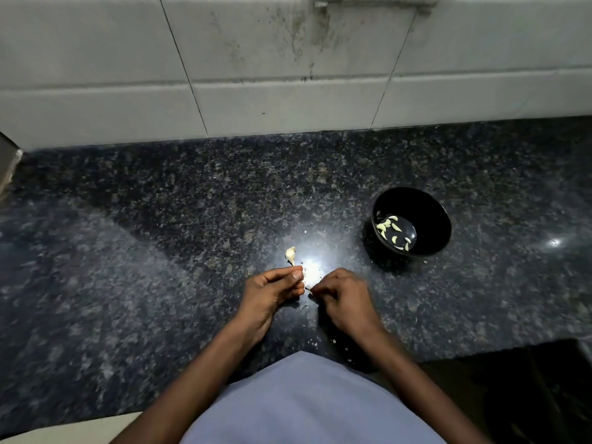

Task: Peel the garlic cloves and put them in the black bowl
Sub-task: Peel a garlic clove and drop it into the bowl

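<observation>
Lying unpeeled, 1 pale garlic clove [290, 255] curves.

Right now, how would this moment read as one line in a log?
step: peeling | left hand: curled near right hand, clove hidden | black bowl: holds peeled cloves | spare clove: on counter

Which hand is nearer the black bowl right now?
Right. The right hand is below and left of the black bowl, apart from it. The left hand lies farther left, beyond the right hand.

A kitchen: speckled granite counter [160, 235] against stained wall tiles [256, 59].
</observation>
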